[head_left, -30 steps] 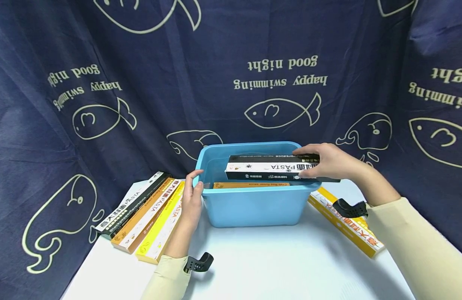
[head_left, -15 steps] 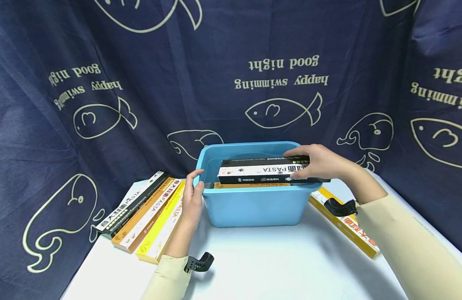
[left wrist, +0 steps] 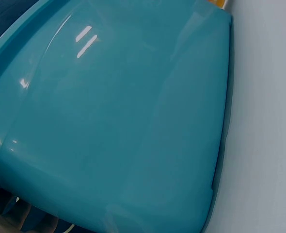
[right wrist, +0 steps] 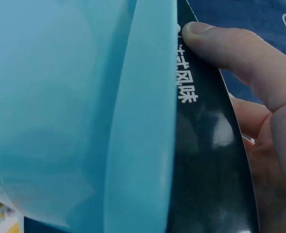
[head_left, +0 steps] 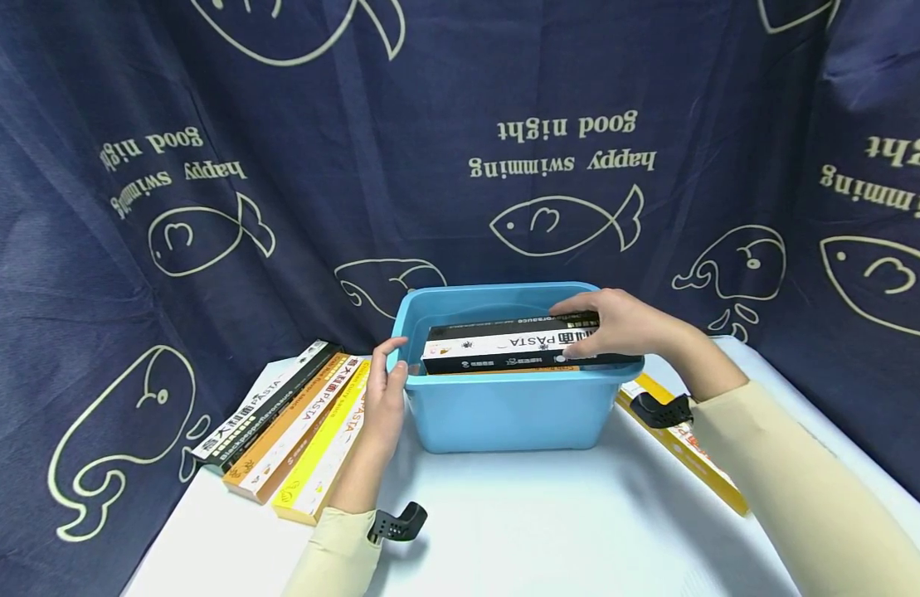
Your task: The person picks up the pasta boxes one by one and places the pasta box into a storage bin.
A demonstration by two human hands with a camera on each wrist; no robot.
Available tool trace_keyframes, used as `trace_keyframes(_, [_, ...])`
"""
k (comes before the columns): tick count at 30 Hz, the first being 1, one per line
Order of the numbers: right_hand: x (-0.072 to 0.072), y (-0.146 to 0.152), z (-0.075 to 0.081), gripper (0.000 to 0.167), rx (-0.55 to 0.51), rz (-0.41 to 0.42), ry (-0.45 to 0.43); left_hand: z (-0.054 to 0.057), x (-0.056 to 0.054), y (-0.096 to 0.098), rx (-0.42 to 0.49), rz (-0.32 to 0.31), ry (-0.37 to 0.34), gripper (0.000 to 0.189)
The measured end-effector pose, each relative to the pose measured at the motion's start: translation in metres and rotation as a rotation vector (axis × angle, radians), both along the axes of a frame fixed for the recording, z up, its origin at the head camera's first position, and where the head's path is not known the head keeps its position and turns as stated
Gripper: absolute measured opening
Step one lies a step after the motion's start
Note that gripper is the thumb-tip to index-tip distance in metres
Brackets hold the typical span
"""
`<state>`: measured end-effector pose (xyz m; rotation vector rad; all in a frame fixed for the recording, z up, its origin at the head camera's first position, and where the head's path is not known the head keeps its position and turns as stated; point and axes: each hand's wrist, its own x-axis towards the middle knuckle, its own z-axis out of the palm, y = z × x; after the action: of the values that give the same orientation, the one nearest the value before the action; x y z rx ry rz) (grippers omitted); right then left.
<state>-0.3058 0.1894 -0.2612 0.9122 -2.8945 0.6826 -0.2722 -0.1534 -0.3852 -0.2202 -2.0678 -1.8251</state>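
Observation:
A light blue plastic tub (head_left: 508,414) stands on the white table. My left hand (head_left: 383,402) holds the tub at its left rim; in the left wrist view its fingers (left wrist: 17,213) show only at the lower left corner. My right hand (head_left: 616,327) grips a black and white pasta box (head_left: 497,347) near its right end, thumb on the near side. This box lies lengthwise within the tub's opening, tilted slightly, its right end by the right rim. Beneath it, an orange pasta box (head_left: 519,371) is mostly hidden. The right wrist view shows the thumb (right wrist: 220,43) pressed on the black box's side.
Left of the tub lie a black box (head_left: 265,406), an orange box (head_left: 295,431) and a yellow box (head_left: 325,448), side by side. Another yellow box (head_left: 702,464) lies on the right, partly under my right forearm. A dark blue fish-print curtain (head_left: 460,166) hangs behind.
My right hand has moved left with the black pasta box and lowered it slightly, covering more of the orange box inside the tub. The left hand has stayed at the rim.

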Motion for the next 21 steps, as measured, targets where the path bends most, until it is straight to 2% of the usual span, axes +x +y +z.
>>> trace_keyframes(15, [-0.006, -0.017, -0.005, 0.061, 0.014, 0.051, -0.027, -0.002, -0.001, 0.001, 0.002, 0.019, 0.037, 0.041])
trace_keyframes(21, [-0.010, -0.022, -0.010, 0.059, 0.036, 0.105, -0.015, -0.002, -0.003, 0.000, -0.002, 0.016, 0.040, 0.042])
